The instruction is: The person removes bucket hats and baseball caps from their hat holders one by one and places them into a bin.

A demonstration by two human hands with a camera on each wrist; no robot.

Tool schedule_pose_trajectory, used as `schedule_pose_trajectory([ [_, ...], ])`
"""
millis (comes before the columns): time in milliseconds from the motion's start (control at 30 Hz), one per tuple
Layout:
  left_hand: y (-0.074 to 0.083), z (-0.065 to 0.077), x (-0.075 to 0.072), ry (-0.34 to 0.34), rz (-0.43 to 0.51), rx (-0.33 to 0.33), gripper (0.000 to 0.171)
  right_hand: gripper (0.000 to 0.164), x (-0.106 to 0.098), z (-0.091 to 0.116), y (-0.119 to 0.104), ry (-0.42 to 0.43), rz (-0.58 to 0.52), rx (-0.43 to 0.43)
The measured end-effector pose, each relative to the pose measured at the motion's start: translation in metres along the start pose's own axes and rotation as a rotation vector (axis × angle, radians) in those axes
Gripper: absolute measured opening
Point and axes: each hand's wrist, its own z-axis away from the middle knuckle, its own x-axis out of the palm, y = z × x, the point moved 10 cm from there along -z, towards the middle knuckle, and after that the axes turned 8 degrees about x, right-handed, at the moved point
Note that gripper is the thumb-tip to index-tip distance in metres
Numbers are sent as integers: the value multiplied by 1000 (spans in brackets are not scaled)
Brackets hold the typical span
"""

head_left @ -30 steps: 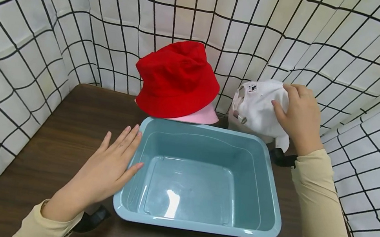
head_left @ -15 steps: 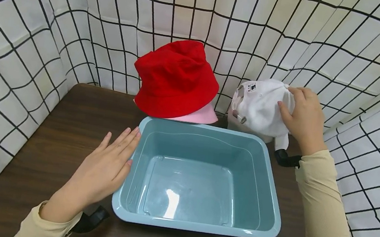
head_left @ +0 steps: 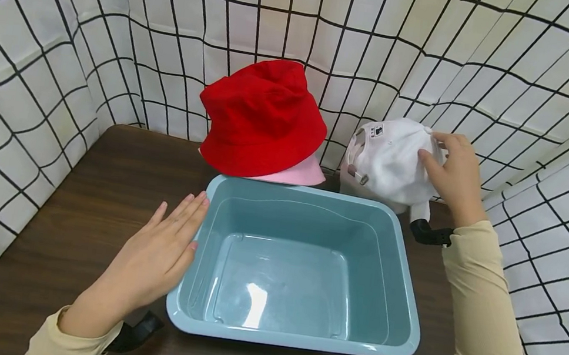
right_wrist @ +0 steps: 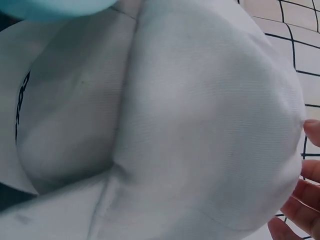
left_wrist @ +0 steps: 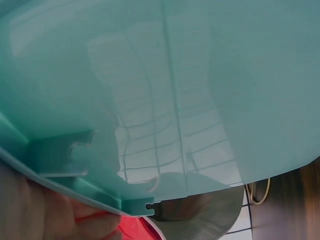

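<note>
A blue plastic basin stands in the middle of the table. My left hand lies along its left rim, fingers straight and thumb alongside them. In the left wrist view the basin's outer wall fills most of the picture, with my fingers beneath the rim. Behind the basin at the right sits a white cap with a small black-and-white label and a strap buckle. My right hand holds the right end of its crown between thumb and fingers; in the right wrist view the fingertips are at the crown's edge.
A red bucket hat rests over a pink brim directly behind the basin. Pinkish fabric shows at the white cap's left side. White sheeting behind black mesh encloses the dark wooden table.
My right hand has shifted slightly right and down, and more of the white cap's crown shows. My left thumb has drawn back from over the basin's rim to lie beside the fingers.
</note>
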Motion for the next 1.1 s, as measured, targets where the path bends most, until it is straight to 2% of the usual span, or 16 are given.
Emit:
schedule_pose_trajectory([
  [267,-1,1,3,-5,4,-10,60,38,3,-5,14,2,-131,116],
  [433,-1,1,4,-10,9,-15,61,48,8,-5,29,-29,-199,248],
  [533,-1,0,5,-10,12,-15,61,51,11,-4,35,-52,-224,299],
  [800,0,-1,3,6,22,-14,62,44,11,-4,33,-24,-209,273],
  [1100,-1,1,1,21,25,-6,61,33,9,-3,31,35,-245,253],
])
